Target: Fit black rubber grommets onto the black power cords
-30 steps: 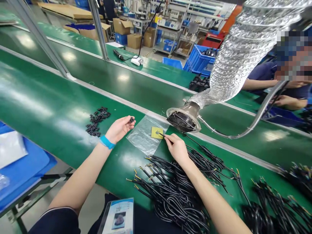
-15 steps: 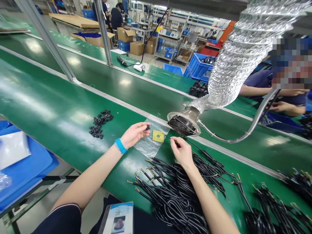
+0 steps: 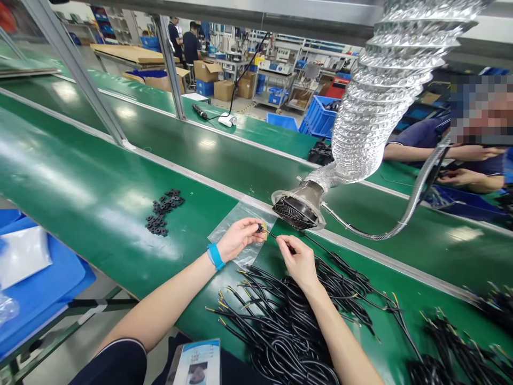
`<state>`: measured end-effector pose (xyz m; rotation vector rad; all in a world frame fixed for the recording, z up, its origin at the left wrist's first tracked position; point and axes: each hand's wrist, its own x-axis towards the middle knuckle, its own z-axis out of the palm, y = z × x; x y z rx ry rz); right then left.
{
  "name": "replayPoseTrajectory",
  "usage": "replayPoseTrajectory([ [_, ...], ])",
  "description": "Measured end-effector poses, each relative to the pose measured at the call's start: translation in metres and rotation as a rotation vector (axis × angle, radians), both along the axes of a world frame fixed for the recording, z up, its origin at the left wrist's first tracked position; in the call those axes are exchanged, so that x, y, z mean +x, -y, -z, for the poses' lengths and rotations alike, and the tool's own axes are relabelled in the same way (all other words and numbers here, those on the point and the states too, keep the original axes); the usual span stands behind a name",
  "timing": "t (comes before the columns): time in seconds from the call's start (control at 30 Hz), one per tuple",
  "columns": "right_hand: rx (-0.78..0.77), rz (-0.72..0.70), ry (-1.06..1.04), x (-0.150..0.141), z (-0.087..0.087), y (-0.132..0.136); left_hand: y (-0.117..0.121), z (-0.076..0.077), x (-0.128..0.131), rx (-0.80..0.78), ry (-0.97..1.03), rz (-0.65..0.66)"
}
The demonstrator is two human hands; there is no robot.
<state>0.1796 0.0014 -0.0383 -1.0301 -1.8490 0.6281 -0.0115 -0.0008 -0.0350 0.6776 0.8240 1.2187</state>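
My left hand (image 3: 239,237), with a blue band on its wrist, pinches a small black plastic part (image 3: 260,228). In my right hand (image 3: 297,259) is the end of a thin black cable (image 3: 272,234), its tip pointing left and meeting the black part; whether it is inside cannot be told. Behind my left fingers a yellow square pad (image 3: 264,236) shows only in part. It lies on a clear plastic bag (image 3: 226,220) on the green bench. Several similar black parts (image 3: 163,211) lie loose to the left. A heap of black cables (image 3: 280,321) with stripped ends is below my hands.
A fume extraction hood (image 3: 298,207) on a silver flexible duct (image 3: 360,107) hangs just beyond my hands. More cable bundles (image 3: 457,342) lie at the right. A co-worker's hands (image 3: 465,176) are across the bench. Blue bins (image 3: 44,278) stand at the left.
My left hand has moved right and slightly down, bringing the black part to the cable tip and covering much of the yellow pad. The view has shifted slightly.
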Motion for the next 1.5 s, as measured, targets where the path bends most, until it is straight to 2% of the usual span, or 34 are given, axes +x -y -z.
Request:
replayPoseTrajectory([
  [0.37, -0.063, 0.012, -0.028, 0.002, -0.001, 0.000, 0.003, -0.004, 0.000, 0.025, -0.048, 0.035],
  [0.7, -0.029, -0.015, 0.029, 0.001, -0.002, 0.001, 0.002, -0.008, -0.001, -0.003, -0.026, 0.034],
  [0.93, -0.017, -0.045, 0.090, 0.003, 0.000, 0.000, 0.003, -0.006, -0.002, 0.074, -0.185, 0.000],
  [1.07, 0.016, -0.097, 0.144, 0.003, -0.001, 0.000, 0.005, -0.007, -0.001, 0.111, -0.314, 0.090],
  [1.33, 0.104, -0.105, 0.176, 0.003, -0.004, 0.005, 0.010, -0.005, 0.000, -0.012, -0.252, 0.099],
  [1.5, 0.096, -0.121, 0.170, 0.002, -0.005, 0.007, 0.017, 0.000, 0.008, 0.054, -0.365, 0.056],
])
